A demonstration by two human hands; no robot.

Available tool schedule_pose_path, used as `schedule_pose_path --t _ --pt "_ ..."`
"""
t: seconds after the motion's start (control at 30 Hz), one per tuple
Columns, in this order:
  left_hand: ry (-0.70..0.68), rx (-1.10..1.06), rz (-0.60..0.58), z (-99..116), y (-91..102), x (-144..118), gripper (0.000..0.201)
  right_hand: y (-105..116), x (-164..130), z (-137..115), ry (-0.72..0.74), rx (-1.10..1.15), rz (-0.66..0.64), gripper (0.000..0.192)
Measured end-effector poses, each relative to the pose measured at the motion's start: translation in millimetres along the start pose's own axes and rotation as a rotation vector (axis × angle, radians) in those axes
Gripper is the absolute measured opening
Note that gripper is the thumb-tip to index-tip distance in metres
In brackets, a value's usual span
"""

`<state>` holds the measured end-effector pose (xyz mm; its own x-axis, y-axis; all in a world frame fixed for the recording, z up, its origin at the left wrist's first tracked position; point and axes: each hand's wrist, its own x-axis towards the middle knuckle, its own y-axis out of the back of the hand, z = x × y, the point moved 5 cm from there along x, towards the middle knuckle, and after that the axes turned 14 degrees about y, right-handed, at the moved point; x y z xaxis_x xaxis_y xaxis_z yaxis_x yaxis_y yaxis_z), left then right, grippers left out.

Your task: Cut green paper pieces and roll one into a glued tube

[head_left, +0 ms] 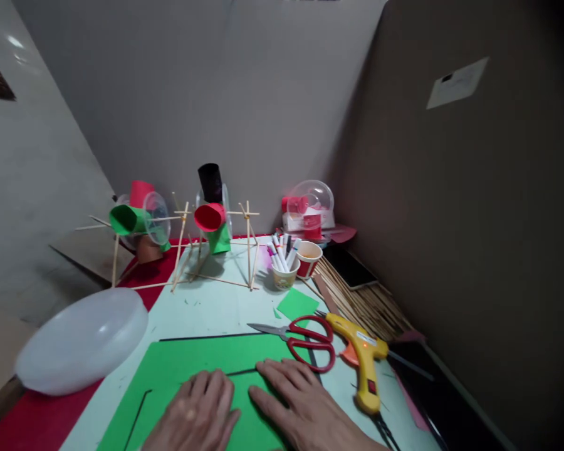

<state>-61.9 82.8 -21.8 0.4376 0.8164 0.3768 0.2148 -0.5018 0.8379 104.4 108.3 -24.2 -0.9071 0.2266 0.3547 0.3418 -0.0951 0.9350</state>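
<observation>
A large green sheet [202, 349] lies in front of me, with thin black strips along its edges. My left hand [192, 410] presses down on it, fingers bent and close together, thumb apart. To its right my right hand [301, 401] rests with its fingers laid out flat. One short black strip [242, 373] shows between the two hands; its ends go under the fingers. Just beyond my right hand lie scissors [310, 341] with red handles, blades partly apart over the sheet's far edge. A yellow glue gun [364, 354] lies right of them.
Stick frames carry paper-tube wheels, one at left [141, 216] and one in the middle [211, 216]. A pale balloon [84, 341] sits at left. Markers stand in a paper cup [286, 275] beside a red cup [308, 260]. Thin sticks [357, 294] and a dark phone-like slab [350, 266] lie right.
</observation>
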Motion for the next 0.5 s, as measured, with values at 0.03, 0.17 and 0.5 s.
schedule_pose_path --t 0.03,0.17,0.5 --pt "0.010 -0.022 -0.041 -0.2 2.3 2.0 0.026 4.7 1.1 -2.3 -0.025 0.063 -0.024 0.059" --pt "-0.012 -0.052 -0.091 -0.9 10.8 8.0 0.025 15.1 2.6 -7.8 -0.155 0.244 -0.096 0.062" --pt "0.230 -0.394 -0.182 -49.1 -3.0 -21.4 0.065 15.1 2.5 -12.9 -0.237 0.326 -0.169 0.069"
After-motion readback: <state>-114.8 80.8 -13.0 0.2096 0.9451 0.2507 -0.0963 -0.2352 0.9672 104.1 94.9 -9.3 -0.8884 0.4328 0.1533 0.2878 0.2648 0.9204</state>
